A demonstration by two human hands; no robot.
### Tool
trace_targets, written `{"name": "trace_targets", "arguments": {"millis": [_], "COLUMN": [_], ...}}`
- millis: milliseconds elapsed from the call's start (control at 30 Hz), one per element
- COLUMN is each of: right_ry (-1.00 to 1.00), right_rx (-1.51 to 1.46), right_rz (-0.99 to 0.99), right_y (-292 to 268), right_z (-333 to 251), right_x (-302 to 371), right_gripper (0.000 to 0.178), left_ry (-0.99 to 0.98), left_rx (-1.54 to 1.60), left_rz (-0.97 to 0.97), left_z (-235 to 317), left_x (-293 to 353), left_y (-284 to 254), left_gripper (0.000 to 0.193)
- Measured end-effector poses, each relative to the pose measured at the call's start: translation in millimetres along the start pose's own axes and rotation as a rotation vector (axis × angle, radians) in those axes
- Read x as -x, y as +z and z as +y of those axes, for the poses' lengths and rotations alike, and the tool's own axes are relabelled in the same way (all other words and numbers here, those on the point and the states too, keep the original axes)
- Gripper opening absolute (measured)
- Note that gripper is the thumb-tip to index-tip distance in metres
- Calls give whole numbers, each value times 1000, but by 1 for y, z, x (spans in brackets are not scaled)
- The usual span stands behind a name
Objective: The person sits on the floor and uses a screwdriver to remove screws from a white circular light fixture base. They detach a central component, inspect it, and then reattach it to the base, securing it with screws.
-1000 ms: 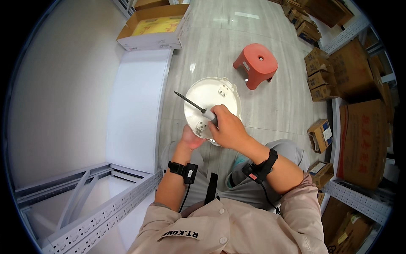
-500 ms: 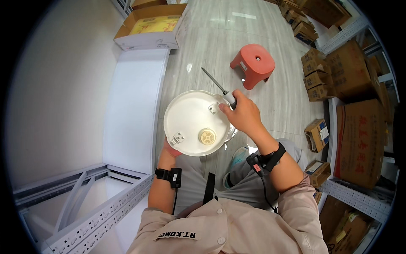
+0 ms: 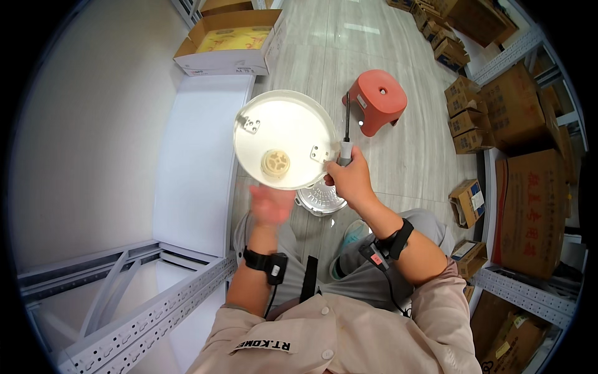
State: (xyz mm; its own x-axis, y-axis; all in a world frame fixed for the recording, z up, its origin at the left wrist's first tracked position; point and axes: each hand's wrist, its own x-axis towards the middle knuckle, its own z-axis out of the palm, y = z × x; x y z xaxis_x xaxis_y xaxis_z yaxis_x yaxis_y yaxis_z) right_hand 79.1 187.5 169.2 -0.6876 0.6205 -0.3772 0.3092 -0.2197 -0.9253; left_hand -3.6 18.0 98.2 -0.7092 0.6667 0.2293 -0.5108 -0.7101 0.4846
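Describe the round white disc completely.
The disc is off-white, apparently plastic or coated metal, with a thin rim. Two small holed plates sit near its left and right edges; a cream, slotted round fitting sits near its lower edge. Facing the camera above the floor, it is pinched at its right edge by the right hand; whether the blurred left hand touches it is unclear.

A glossy grey tiled floor with wood-like streaks [image 3: 423, 168] runs up the middle, catching a pale bar of light [image 3: 361, 28]. A smooth greyish-white panel [image 3: 93, 137] stands left of a flat white shelf board [image 3: 193, 156]. A red plastic stool [image 3: 391, 100] stands on the floor; brown cardboard boxes [image 3: 529, 212] crowd grey perforated-metal shelving [image 3: 520, 293] at right.
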Motion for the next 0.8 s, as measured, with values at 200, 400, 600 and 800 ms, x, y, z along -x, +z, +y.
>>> {"name": "trace_targets", "arguments": {"millis": [200,400,600,800], "right_ry": [34,-172,-302,-271], "right_rx": [291,835,898,1048], "right_rz": [-85,-245,-395,-381], "right_y": [-3,-13,-26,-24], "right_z": [15,14,31,18], "right_x": [3,18,31,41], "right_gripper": [39,52,50,44], "left_ry": [-82,-111,-252,-202], "left_rx": [-469,-234,-222,-223], "left_rz": [382,504,749,796], "left_z": [-44,-42,-56,-61], "left_x": [-6,-10,6,-4], "left_y": [-6,-70,-99,-96], "left_gripper": [69,74,60,50]}}
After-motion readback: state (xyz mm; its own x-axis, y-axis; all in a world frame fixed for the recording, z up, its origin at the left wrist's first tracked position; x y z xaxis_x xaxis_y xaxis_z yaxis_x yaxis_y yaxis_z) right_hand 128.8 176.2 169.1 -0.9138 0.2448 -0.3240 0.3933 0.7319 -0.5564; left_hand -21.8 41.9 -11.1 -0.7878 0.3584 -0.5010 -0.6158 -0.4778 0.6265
